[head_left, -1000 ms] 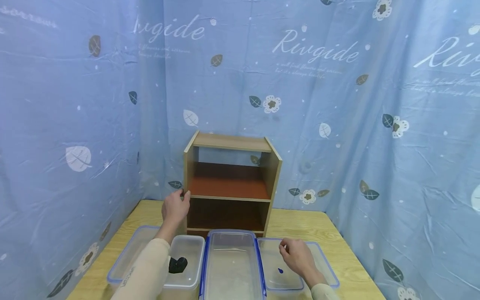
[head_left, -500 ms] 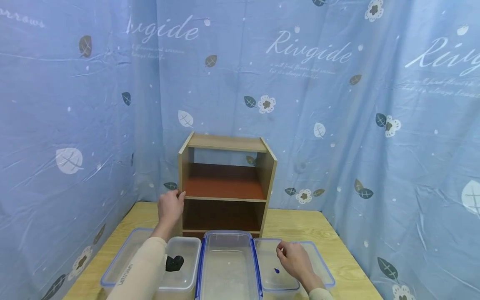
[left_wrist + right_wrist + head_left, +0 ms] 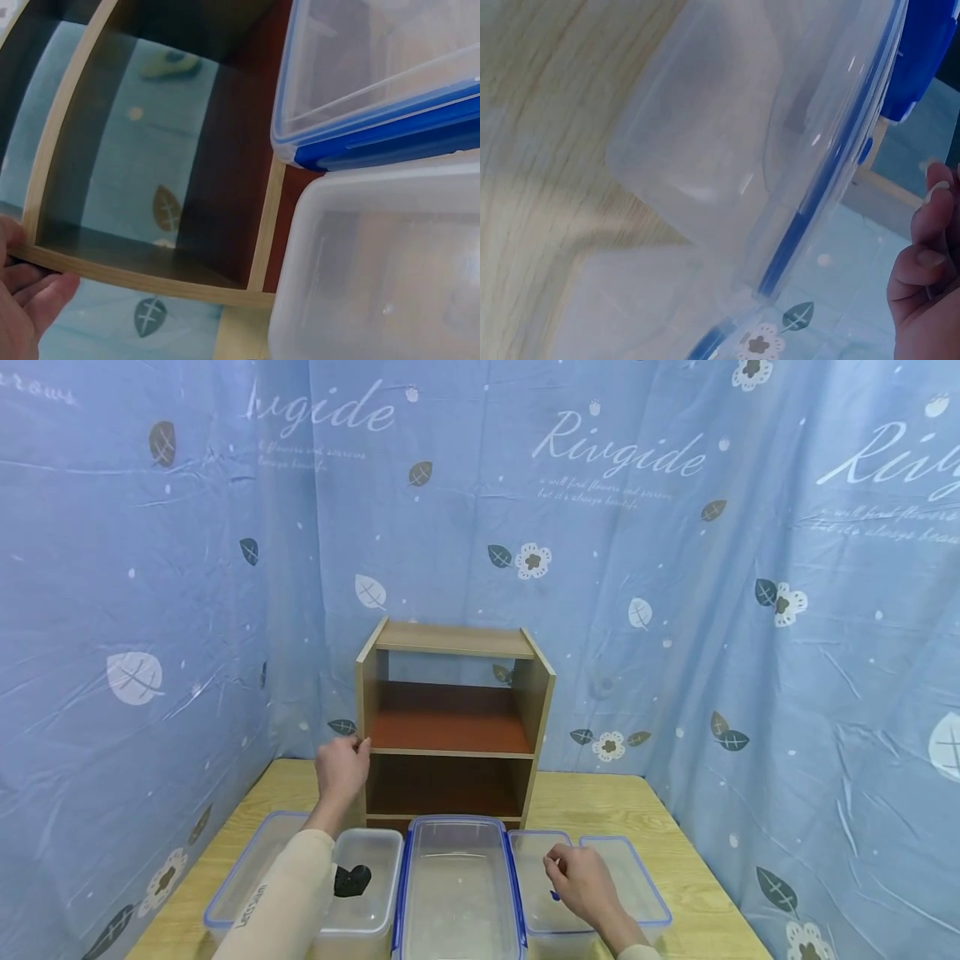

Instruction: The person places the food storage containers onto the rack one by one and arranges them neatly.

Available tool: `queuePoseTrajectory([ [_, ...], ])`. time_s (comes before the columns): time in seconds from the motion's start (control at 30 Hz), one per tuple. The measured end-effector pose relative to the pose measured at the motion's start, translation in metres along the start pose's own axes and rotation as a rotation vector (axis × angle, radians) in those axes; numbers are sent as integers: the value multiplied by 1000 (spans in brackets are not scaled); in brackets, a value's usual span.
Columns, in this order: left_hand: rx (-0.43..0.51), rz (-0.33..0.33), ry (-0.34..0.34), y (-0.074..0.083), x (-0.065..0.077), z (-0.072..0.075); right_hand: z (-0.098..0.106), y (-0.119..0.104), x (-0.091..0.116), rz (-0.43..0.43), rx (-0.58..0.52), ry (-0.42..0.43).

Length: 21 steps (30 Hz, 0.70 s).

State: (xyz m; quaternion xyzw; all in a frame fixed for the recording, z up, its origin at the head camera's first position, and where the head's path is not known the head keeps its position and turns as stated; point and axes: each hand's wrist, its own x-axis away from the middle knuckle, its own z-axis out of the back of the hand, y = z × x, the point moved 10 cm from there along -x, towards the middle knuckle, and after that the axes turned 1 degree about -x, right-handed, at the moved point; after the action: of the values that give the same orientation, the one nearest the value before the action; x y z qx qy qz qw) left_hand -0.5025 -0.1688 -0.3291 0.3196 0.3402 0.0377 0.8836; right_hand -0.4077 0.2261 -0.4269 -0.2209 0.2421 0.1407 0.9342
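My left hand (image 3: 342,770) is at the front edge of the left side panel of a small wooden shelf (image 3: 453,751). In the left wrist view its fingers (image 3: 52,296) lie on both sides of the panel edge, gripping it; a dark patch shows between them and the wood. My right hand (image 3: 587,881) hovers over a clear lidded box (image 3: 536,920), fingers loosely curled with nothing visible in them. Just below its fingertips in the head view is a small blue piece (image 3: 555,895). In the right wrist view, curled fingers (image 3: 922,270) appear at the right edge.
A long clear box with blue clips (image 3: 459,893) stands in front of the shelf. Left of it, a white-rimmed box (image 3: 375,902) shows a black heart-like shape (image 3: 352,881). More clear boxes stand at the far left (image 3: 247,868) and far right (image 3: 626,877) of the wooden table (image 3: 600,793).
The head view has shifted a little. My right hand has moved slightly left, its fingers now close over the blue piece. My left hand stays at the shelf's side panel.
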Motion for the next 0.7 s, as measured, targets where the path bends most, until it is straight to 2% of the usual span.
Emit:
queuePoseTrajectory([
  [0.17,12,-1,9,0,-2,1,-1,0,4,-43,-40,-1],
  [0.53,15,-11,-11,-2,-1,0,-18,-3,18,-152,-127,-131],
  [0.7,13,-24,-3,0,-2,1,-20,-9,25,-199,-160,-145],
])
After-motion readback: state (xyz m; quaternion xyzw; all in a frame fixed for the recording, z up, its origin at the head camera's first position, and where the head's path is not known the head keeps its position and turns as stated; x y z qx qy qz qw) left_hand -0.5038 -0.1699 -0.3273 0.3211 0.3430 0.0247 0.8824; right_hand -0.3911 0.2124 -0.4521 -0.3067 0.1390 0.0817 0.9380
